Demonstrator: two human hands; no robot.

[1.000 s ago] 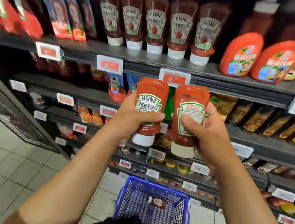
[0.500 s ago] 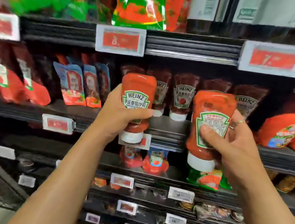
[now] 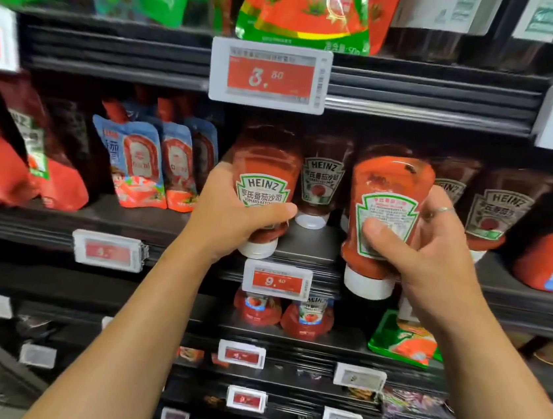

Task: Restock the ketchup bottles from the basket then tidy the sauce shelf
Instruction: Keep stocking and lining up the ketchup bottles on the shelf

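Deep red ketchup bottle point(image 3: 265, 173) at centre, white cap down, green-bordered white label with black lettering. At three o'clock of it, a brighter orange-red second bottle point(image 3: 389, 205), white cap, its label green-edged with small red and grey print. A silver ring point(image 3: 442, 210) glints beside it. At nine o'clock, blue pouches point(image 3: 132, 162) with red and white panels. At twelve o'clock, a white price tag point(image 3: 269, 76) with a red panel and white figures; above it, a green-and-red pouch point(image 3: 305, 6). Black shelf point(image 3: 43, 220) throughout.

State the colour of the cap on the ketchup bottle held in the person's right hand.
White, clearest in the head view: the cap sits at the bottom of the upside-down bottle.
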